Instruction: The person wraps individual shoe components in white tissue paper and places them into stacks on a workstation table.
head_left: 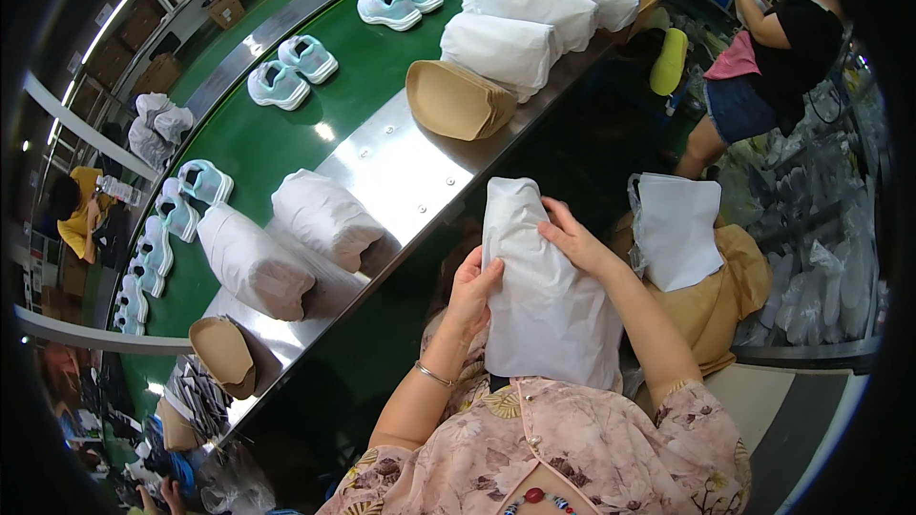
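**White paper-wrapped bundle held upright between both hands**

Standing nearly upright in the lap: the white paper-wrapped bundle (544,291), long axis running away from the body toward the steel ledge (401,167), top end tipped slightly left. Gripping its left edge about midway up: the left hand (470,294), fingers curled around the paper. Pressing on its upper right side, a little higher up: the right hand (572,236), fingers spread over the wrap, thumb tucked on the front. Both hands touching the bundle, one on each flank, neither nearer than the other.

Lying just right of the bundle: a flat white bag (677,229) on tan paper sheets (730,291). Resting beyond the bundle's top, on the ledge and green conveyor belt (277,143): more wrapped bundles (324,215) and a tan paper stack (456,100). Riding farther off on the belt: pairs of pale blue sneakers (291,72). Working well to the bundle's upper right: another person (773,57).
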